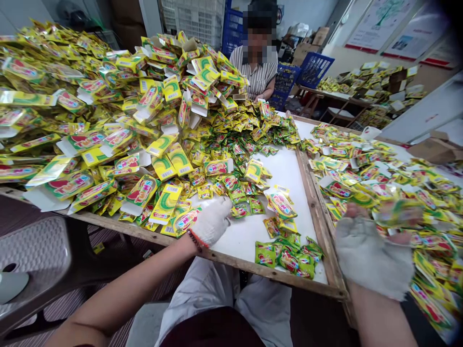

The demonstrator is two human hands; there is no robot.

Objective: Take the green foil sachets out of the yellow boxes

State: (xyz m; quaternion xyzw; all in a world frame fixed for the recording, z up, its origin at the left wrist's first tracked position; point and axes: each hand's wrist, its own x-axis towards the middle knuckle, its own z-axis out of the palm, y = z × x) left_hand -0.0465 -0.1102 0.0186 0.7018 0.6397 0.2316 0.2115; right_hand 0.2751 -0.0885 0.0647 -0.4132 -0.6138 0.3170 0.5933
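Observation:
My left hand (213,222), in a white glove, rests low over the white tabletop. Its fingers are curled in beside small green sachets (238,210); what they pinch, if anything, is hidden. My right hand (376,255), gloved with bare fingertips, is over the right-hand pile, fingers apart. Just beyond its fingertips is a motion-blurred yellow-green box (398,213); whether they touch is unclear. Between my hands lie a yellow printed box (281,203) and a cluster of green sachets (289,255). Several open-flapped yellow boxes (166,205) lie beside my left hand.
A tall heap of yellow boxes (119,111) covers the table's left side. A wooden rail (314,202) divides it from the filled packs (347,178) at right. Across the table sits a person (258,72). A plastic chair (34,250) stands at left; blue crates (285,79) stand behind.

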